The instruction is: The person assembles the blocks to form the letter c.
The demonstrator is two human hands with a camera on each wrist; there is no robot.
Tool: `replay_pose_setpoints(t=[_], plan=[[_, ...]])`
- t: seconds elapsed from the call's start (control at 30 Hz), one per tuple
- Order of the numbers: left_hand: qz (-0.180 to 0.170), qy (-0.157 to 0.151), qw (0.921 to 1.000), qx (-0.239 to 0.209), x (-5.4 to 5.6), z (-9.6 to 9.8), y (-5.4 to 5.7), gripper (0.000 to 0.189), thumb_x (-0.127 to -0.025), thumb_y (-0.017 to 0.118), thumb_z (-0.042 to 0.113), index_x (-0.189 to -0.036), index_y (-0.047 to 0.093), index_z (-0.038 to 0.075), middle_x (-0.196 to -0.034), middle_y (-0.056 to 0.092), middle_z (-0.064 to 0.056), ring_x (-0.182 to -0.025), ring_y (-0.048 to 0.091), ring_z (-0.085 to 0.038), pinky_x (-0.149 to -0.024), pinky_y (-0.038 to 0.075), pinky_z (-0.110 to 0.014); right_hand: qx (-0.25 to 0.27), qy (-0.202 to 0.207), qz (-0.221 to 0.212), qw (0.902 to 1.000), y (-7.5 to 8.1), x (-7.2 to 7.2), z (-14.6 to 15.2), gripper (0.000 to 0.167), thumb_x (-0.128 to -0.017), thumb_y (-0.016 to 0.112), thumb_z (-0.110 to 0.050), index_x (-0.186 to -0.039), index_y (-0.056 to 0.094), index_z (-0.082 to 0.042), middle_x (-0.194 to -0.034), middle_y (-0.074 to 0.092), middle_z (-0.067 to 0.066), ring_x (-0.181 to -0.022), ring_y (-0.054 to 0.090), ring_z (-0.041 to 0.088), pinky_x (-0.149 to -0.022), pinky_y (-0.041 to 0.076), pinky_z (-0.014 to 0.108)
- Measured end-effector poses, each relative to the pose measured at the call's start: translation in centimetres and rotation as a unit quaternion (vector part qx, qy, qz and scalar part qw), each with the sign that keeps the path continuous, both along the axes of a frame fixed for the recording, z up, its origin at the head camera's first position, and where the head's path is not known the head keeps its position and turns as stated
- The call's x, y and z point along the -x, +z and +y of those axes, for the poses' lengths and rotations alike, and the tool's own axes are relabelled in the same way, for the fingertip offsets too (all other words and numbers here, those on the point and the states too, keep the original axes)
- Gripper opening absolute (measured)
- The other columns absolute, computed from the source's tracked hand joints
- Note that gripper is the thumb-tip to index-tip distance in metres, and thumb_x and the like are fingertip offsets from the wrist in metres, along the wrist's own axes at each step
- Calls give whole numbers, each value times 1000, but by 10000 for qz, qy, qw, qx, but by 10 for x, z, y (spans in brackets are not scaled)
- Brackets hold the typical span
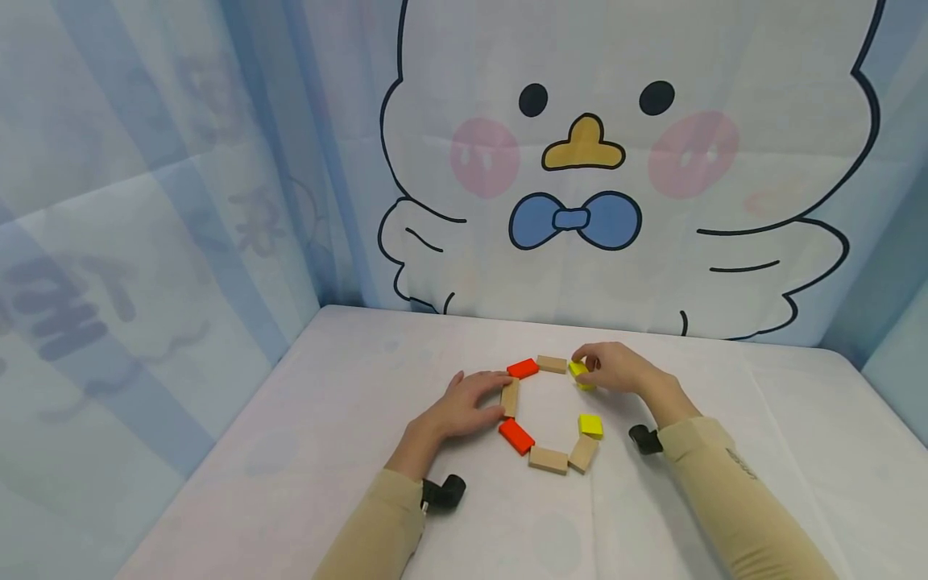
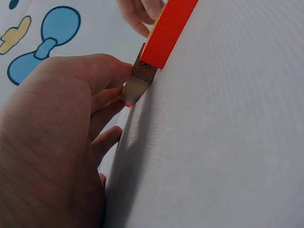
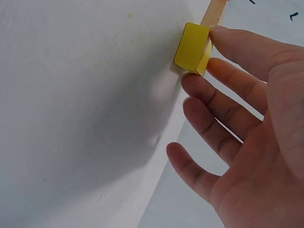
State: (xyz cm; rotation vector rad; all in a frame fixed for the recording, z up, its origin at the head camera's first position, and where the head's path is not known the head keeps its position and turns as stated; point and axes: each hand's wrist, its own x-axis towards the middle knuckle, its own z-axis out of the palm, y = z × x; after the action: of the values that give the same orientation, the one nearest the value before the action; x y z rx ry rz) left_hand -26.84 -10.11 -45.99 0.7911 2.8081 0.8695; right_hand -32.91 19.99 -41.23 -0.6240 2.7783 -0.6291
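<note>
Red, yellow and plain wooden blocks lie in a ring on the white table. My right hand [image 1: 616,369] is at the ring's far right and pinches a yellow block [image 3: 192,47] between thumb and fingertips; its other fingers are spread. On the left side, my left hand [image 1: 464,405] touches a plain wooden block [image 1: 511,398] with its fingertips, fingers loosely extended. Red blocks sit at both ends of that one: a far red block [image 1: 523,368] and a near red block [image 1: 516,437]. A wooden block [image 1: 552,364] lies between the far red block and the pinched yellow one.
At the ring's right is another yellow block [image 1: 590,425], with a slanted wooden block [image 1: 583,453] and a wooden block [image 1: 548,460] nearer me. A curtain [image 1: 580,274] with a cartoon bird hangs behind the table [image 1: 326,451]. Both sleeves carry small black wrist cameras.
</note>
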Motion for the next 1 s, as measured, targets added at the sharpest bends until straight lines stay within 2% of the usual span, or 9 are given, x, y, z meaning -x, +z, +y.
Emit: replay_pose_setpoints(t=[1.0], plan=[[13,-6,10000,-10,0,0,0,53,-97,55,32,-149,51,21,-154,46,0,-144,36,-20,-121,7,-55,115,154,19,9998,-3,-4,1,37,-92,71,-18,-126,66,-4,-90,56,4,-77,51,19,-63,47,31]])
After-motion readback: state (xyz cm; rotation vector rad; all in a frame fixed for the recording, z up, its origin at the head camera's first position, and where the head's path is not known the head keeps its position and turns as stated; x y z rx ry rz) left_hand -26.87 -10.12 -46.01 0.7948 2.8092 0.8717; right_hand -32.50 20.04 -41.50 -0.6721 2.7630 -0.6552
